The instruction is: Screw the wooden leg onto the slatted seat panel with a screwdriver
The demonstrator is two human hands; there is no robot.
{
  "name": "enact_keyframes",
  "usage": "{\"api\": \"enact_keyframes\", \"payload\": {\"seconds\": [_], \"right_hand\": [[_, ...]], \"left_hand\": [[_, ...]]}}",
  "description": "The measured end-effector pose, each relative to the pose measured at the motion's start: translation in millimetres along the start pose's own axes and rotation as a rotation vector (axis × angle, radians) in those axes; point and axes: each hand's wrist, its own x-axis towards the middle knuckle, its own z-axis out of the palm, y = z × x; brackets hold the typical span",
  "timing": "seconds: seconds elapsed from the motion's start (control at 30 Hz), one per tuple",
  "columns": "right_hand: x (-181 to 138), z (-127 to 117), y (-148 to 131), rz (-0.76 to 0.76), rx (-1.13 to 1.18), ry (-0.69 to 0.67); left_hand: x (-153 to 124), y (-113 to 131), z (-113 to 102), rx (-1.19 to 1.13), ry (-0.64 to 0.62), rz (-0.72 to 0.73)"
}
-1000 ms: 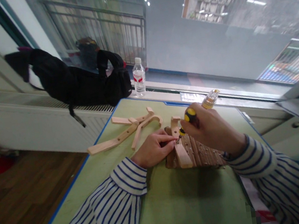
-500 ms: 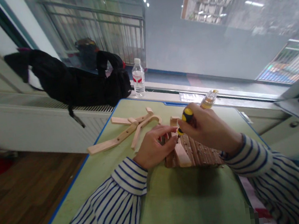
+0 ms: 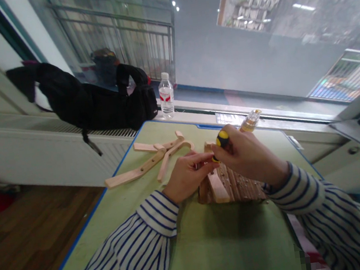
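Note:
In the head view, my right hand [image 3: 248, 153] is wrapped around the yellow and black handle of a screwdriver [image 3: 222, 139], which points down. The thumb and forefinger of my left hand [image 3: 189, 173] are pinched together at the screwdriver's lower end; what lies between them is hidden. Beneath both hands is a pale wooden hook piece [image 3: 218, 187], resting on a brown ridged block [image 3: 241, 184] dotted with small screw-like bits. Left of my left hand, several similar wooden hook pieces [image 3: 144, 166] with drilled holes lie loosely crossed on the green table [image 3: 194, 247].
A water bottle [image 3: 166, 96] stands on the windowsill behind the table. Beside it lies a black backpack [image 3: 97, 103]. Another clear container with yellowish contents [image 3: 251, 121] shows just beyond my right hand. The blue table edge [image 3: 77, 236] runs along the left, above a wooden floor.
My left thumb and forefinger have closed together at the screwdriver's lower end. My right hand and the screwdriver have shifted very slightly left; the wooden pieces lie as before.

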Motion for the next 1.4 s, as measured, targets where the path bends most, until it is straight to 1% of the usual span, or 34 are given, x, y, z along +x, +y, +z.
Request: {"api": "enact_keyframes", "payload": {"seconds": [0.1,0.23,0.4,0.57,0.7,0.93,1.07,1.27,1.4], "right_hand": [[0.0,-3.2,-1.8,-0.013,-0.024,-0.016],[-1.6,-13.5,-5.3,-0.052,-0.052,-0.045],[-2.0,-23.3,-9.3,-0.117,0.060,-0.032],[0.2,-21.3,-7.7,-0.244,0.024,-0.004],[0.4,-18.6,-4.1,-0.287,-0.008,0.027],[-3.1,-18.2,-3.7,-0.278,-0.023,0.057],[-3.9,-15.4,-3.8,-0.279,-0.010,0.083],[-5.8,-11.4,-1.5,-0.252,-0.003,0.116],[-7.3,-10.7,-0.2,-0.238,-0.023,0.129]], "left_hand": [[0.0,0.9,-0.3,-0.015,-0.002,0.012],[0.1,0.2,0.6,-0.047,-0.007,0.055],[-0.5,-2.0,0.1,-0.050,-0.028,0.030],[-1.5,-1.8,-1.4,-0.016,-0.040,0.027],[-2.4,-0.9,0.6,-0.018,-0.040,0.015],[-1.7,1.2,4.2,-0.015,-0.003,0.025],[-0.7,0.1,4.5,0.000,-0.023,0.048],[0.0,-1.6,4.1,-0.004,-0.095,0.094],[0.3,-0.7,3.8,-0.017,-0.105,0.100]]}}
